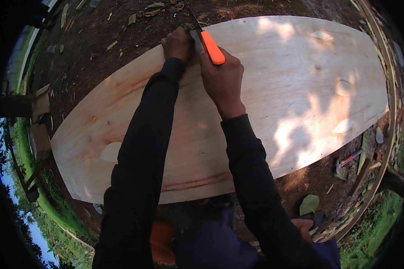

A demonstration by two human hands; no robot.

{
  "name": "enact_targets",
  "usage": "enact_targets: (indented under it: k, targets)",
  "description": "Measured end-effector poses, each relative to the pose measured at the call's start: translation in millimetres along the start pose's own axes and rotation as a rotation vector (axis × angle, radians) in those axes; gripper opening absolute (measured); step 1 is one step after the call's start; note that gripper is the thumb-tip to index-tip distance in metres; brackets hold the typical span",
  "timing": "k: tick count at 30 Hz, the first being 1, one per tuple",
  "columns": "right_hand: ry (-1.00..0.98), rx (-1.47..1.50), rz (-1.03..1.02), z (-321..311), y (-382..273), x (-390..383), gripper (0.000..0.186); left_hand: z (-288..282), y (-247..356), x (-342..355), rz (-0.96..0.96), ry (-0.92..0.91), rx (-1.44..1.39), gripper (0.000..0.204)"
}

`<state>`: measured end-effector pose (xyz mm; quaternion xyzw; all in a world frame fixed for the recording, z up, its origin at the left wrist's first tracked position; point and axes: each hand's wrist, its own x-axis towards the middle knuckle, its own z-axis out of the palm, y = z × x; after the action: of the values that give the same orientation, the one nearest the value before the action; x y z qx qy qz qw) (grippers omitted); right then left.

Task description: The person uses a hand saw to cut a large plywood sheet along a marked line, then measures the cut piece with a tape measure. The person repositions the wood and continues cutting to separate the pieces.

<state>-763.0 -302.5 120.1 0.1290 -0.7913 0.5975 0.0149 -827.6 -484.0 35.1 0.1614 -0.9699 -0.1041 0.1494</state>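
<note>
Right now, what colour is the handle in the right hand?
The handle is bright orange, seen best in the head view.

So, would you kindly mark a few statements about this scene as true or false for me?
1. The right grip is closed on an orange handle. True.
2. The left grip is at the near edge of the wooden sheet. False: it is by the far edge.
3. Patches of sunlight fall on the right part of the wooden sheet. True.
4. Both sleeves are white. False: they are dark.
5. A green leaf lies on the ground at the lower right, off the wooden sheet. True.
</note>
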Motion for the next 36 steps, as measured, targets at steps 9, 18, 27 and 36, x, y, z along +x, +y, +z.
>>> enact_targets:
  k: [9,18,27,36]
  targets:
    - [-0.044,-0.005,0.079,-69.6,-8.0,-173.9,0.049,-7.0,-8.2,-3.4,-0.213,-0.041,-0.056,0.037]
    - [-0.026,0.015,0.032,-15.7,1.3,-57.8,0.044,-7.5,4.3,1.7,-0.152,-0.080,-0.023,0.029]
    - [-0.065,0.021,0.119,-44.4,-3.4,-133.2,0.045,-7.0,-6.7,-4.9,-0.205,-0.052,-0.045,0.034]
    - [-0.065,0.018,0.055,-46.7,-8.4,-144.6,0.049,-11.9,-11.3,-3.7,-0.243,-0.088,-0.027,0.036]
